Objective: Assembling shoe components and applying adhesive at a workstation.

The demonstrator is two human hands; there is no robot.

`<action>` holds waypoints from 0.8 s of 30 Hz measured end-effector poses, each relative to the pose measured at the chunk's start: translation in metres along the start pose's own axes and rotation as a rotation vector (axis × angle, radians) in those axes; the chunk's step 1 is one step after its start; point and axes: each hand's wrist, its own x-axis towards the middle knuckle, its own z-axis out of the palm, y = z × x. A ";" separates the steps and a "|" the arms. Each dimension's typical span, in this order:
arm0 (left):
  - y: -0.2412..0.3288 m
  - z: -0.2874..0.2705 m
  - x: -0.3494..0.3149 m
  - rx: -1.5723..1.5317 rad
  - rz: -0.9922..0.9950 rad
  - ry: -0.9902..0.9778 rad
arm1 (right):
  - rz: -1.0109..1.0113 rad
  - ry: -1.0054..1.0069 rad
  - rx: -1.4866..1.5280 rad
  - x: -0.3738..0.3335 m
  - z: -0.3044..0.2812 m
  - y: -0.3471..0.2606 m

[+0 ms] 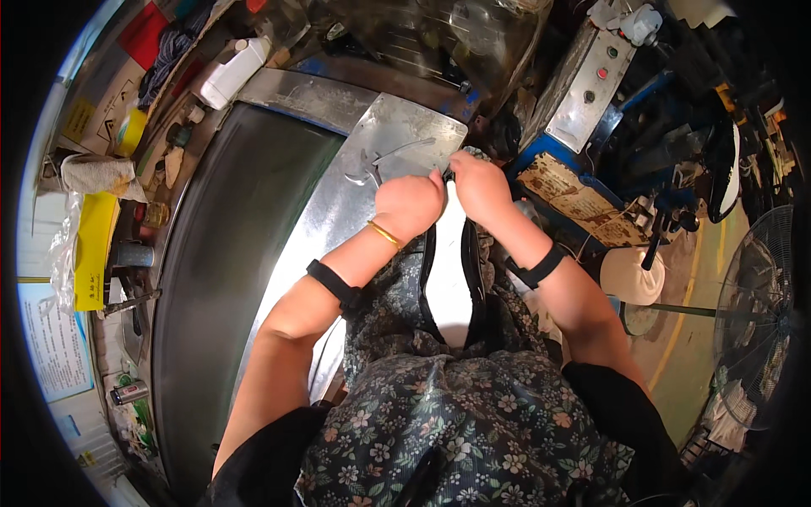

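Observation:
A black shoe upper with a white sole-shaped face (pixel 449 275) lies lengthwise over my lap, its narrower middle between my forearms. At its far end, my left hand (pixel 410 205) is closed, thumb and fingers pinching the black edge. From the other side my right hand (pixel 479 188) pinches that same end, fingers bent inward. The fingertips of both hands nearly meet there, and they partly hide the edge they grip. My lap is covered by a dark floral apron (pixel 456 422).
To the left runs a wide black conveyor belt (pixel 245 228) beside a metal plate (pixel 384 135) bearing wrench-like tools (pixel 372 167). A white bottle (pixel 232 72) stands at the far left. On the right are a control box (pixel 589 89), a rusty blue-framed machine (pixel 574 198) and a fan (pixel 754 317).

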 end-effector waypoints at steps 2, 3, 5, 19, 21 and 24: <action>-0.005 -0.004 -0.007 -0.197 0.025 -0.014 | -0.133 0.049 0.703 0.008 0.015 0.029; -0.010 0.004 -0.024 -0.349 0.042 -0.129 | -0.089 -0.034 0.784 0.013 0.027 0.052; -0.015 0.044 -0.079 -0.756 0.152 -0.249 | -0.025 0.009 0.880 0.015 0.035 0.068; -0.056 -0.028 -0.116 0.033 -0.241 -0.113 | -0.002 0.353 0.076 -0.023 -0.203 0.196; -0.102 0.032 -0.129 0.463 0.057 0.153 | -0.132 0.731 -0.450 -0.043 -0.272 0.243; -0.103 0.040 -0.129 0.268 0.059 0.070 | 0.878 0.655 -0.675 -0.091 -0.331 0.245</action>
